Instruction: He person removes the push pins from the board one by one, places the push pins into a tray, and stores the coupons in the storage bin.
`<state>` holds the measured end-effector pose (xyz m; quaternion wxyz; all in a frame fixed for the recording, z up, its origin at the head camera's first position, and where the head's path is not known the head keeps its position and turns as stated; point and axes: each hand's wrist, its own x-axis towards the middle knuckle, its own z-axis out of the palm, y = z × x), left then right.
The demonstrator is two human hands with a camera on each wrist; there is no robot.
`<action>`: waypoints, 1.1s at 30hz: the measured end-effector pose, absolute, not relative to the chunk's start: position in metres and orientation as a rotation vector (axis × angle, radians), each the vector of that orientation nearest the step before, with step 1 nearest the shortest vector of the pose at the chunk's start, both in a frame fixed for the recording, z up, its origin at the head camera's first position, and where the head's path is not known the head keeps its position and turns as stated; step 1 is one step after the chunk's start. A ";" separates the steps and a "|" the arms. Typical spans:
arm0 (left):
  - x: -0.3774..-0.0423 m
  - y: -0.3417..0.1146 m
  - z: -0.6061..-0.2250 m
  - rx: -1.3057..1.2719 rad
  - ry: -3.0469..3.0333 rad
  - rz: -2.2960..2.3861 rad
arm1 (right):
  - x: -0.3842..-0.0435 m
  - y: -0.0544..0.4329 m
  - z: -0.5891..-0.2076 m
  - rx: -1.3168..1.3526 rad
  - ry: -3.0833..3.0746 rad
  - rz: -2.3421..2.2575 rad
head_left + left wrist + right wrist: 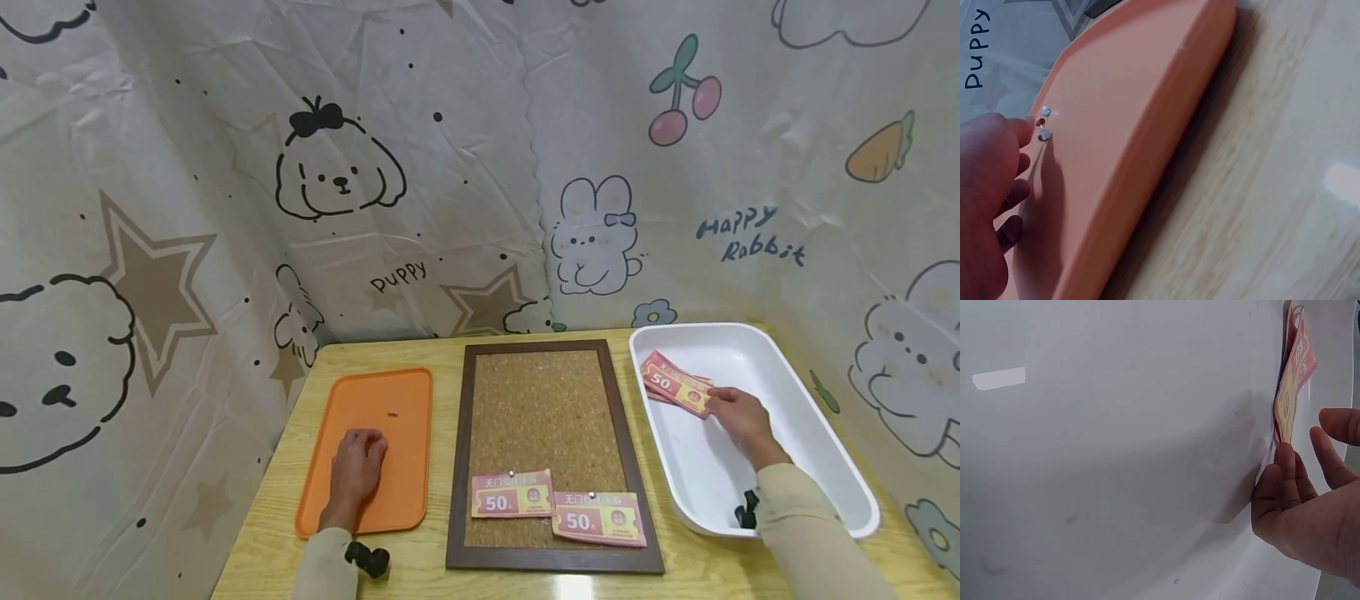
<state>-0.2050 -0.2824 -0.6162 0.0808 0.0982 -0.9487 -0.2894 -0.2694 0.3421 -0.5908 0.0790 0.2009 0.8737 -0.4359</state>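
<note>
My left hand (356, 475) hovers low over the orange tray (405, 500), fingers loosely bent. In the left wrist view, its fingertips are right beside several small metal pins (1045, 135) lying on the tray. My right hand (742, 421) pinches the near end of a pink and yellow coupon (671, 383) marked 50, inside the white basin (757, 333). More coupons (656, 395) lie under it. In the right wrist view, the coupon (1297, 375) stretches away from the fingertips, and the other fingers stand apart from it.
Between the trays lies a brown-framed cork board (543, 408). Two 50 coupons hang side by side on its lower part, the left coupon (510, 504) and right coupon (600, 525), each under a pin. A patterned cloth (465, 167) closes off the back and sides of the wooden table (247, 542).
</note>
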 end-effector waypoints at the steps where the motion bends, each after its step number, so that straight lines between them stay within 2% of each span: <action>1: -0.205 -0.282 -0.615 0.297 -2.831 -0.871 | -0.269 0.342 -0.590 0.600 2.618 -1.303; 11: -0.207 -0.286 -0.608 0.326 -2.784 -0.853 | -0.266 0.341 -0.582 0.555 2.634 -1.301; 33: -0.204 -0.292 -0.590 0.234 -2.884 -0.696 | -0.266 0.325 -0.565 0.188 2.846 -0.945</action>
